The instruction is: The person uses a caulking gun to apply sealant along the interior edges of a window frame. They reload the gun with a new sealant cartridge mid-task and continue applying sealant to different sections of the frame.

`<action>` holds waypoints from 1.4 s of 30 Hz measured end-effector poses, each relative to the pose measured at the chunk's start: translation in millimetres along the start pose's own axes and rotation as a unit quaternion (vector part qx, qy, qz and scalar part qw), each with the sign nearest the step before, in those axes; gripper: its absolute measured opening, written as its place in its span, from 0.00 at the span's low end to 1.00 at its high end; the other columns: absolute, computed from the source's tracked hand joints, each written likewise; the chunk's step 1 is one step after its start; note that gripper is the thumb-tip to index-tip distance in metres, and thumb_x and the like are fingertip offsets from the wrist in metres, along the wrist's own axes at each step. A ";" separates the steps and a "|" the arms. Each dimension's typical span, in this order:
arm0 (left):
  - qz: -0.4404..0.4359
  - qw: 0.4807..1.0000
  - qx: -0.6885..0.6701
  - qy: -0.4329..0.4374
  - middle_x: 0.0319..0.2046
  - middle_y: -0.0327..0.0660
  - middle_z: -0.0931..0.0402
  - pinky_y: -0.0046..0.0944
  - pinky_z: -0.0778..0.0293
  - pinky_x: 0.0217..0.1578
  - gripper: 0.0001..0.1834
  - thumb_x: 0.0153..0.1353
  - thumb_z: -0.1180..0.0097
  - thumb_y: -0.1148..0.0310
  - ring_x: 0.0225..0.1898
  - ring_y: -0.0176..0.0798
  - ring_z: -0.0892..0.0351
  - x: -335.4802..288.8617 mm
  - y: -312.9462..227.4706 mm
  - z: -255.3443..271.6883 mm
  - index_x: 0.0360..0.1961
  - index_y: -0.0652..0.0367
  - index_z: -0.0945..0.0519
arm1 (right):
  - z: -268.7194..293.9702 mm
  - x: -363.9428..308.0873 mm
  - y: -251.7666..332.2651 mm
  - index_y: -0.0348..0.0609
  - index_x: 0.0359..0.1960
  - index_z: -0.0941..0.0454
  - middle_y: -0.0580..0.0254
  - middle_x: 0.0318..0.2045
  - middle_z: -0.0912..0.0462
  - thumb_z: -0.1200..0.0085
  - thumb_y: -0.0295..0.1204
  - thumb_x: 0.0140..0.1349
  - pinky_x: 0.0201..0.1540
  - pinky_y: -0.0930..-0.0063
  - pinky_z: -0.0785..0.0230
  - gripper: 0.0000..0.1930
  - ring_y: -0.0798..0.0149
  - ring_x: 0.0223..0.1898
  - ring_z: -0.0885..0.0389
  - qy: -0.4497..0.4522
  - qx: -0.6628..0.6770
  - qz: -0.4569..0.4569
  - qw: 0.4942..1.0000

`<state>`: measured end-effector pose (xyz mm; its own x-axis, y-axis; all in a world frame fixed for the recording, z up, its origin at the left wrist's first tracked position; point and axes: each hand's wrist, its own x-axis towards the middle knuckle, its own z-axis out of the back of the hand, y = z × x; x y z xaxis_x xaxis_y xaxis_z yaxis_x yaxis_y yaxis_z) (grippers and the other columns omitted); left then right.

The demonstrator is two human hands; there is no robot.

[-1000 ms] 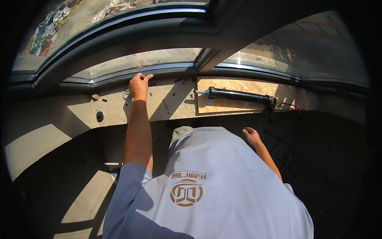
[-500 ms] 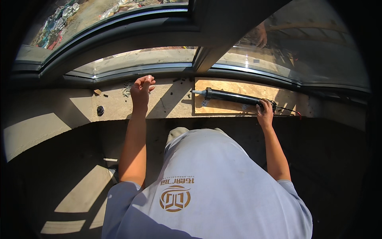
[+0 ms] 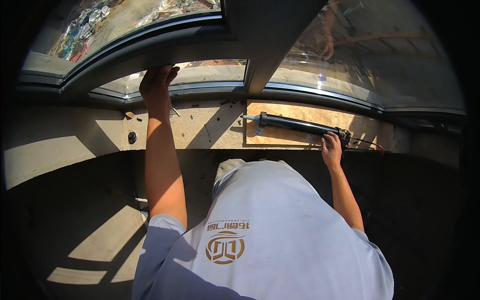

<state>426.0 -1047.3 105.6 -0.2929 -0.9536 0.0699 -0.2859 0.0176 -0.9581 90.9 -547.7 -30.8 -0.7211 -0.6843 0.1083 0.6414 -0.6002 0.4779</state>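
My left hand [image 3: 159, 86] is raised against the dark window frame [image 3: 122, 60], its fingers bent and bunched together. Its fingertips merge with the dark frame, so whatever they pinch, if anything, cannot be made out. On the ledge to the right, a black caulking gun [image 3: 300, 123] with a pale nozzle [image 3: 251, 118] points left. My right hand [image 3: 331, 149] grips its rear end by the handle. A plywood board [image 3: 285, 107] lies under the gun.
Small dark bits and a few screws [image 3: 175, 111] are scattered along the concrete ledge [image 3: 165, 135]. A black round piece [image 3: 132, 137] sits at its left end. A dark mullion [image 3: 265, 65] divides the glass panes. A red-tipped cord [image 3: 372, 144] trails from the gun.
My left hand has risen from over the ledge, moving up and slightly left to the window frame. My right hand has stayed at the rear of the caulking gun.
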 end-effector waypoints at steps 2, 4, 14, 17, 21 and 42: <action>0.013 1.000 -0.023 -0.005 0.47 0.46 0.14 0.40 0.15 0.50 0.14 0.69 0.39 0.76 0.46 0.45 0.11 -2.0 2.0 2.5 0.54 0.64 0.18 | 1.2 -0.6 1.8 0.40 0.47 0.15 0.54 0.55 0.18 0.35 0.27 0.62 0.58 0.62 0.25 0.12 0.48 0.55 0.18 0.024 -0.015 -0.002 1.000; 0.018 0.999 -0.042 0.001 0.47 0.46 0.14 0.41 0.15 0.51 0.14 0.69 0.40 0.77 0.47 0.45 0.12 -3.6 1.3 2.7 0.55 0.64 0.19 | 1.9 4.0 1.6 0.41 0.51 0.17 0.52 0.56 0.20 0.33 0.28 0.59 0.60 0.58 0.27 0.18 0.46 0.57 0.21 0.008 -0.045 0.067 0.997; 0.052 0.996 -0.071 0.032 0.49 0.47 0.16 0.46 0.17 0.58 0.15 0.67 0.38 0.77 0.52 0.49 0.14 -4.5 -10.9 4.7 0.54 0.65 0.19 | -12.2 40.6 -13.9 0.45 0.61 0.22 0.53 0.61 0.23 0.26 0.35 0.51 0.67 0.53 0.36 0.33 0.46 0.65 0.28 0.102 -0.117 0.111 0.982; 0.063 0.977 -0.203 -0.024 0.52 0.47 0.16 0.42 0.19 0.61 0.17 0.65 0.36 0.76 0.57 0.47 0.17 -3.4 -23.9 30.0 0.55 0.65 0.19 | -16.7 44.1 -13.5 0.45 0.62 0.22 0.52 0.62 0.24 0.25 0.34 0.50 0.68 0.52 0.36 0.35 0.46 0.65 0.28 0.101 -0.129 0.114 0.980; 0.062 0.913 -0.398 -0.069 0.52 0.51 0.17 0.47 0.26 0.66 0.20 0.59 0.45 0.81 0.58 0.52 0.20 19.4 -44.2 70.4 0.55 0.70 0.21 | -16.3 32.8 -7.9 0.45 0.63 0.24 0.50 0.65 0.27 0.26 0.35 0.51 0.70 0.51 0.39 0.35 0.44 0.67 0.31 0.090 -0.123 0.086 0.985; 0.277 0.948 -0.077 -0.136 0.44 0.39 0.18 0.44 0.22 0.56 0.11 0.71 0.37 0.62 0.49 0.40 0.18 -118.2 39.2 86.8 0.48 0.56 0.21 | -21.1 75.4 -33.9 0.43 0.51 0.23 0.52 0.48 0.21 0.22 0.38 0.41 0.56 0.53 0.27 0.34 0.44 0.54 0.21 0.230 -0.185 0.098 0.950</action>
<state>528.6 -960.0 35.7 -0.1973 -0.8275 -0.5257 -0.2927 0.5615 -0.7740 20.3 -587.7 -57.2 -0.4416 -0.8559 -0.2692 0.8612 -0.4885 0.1402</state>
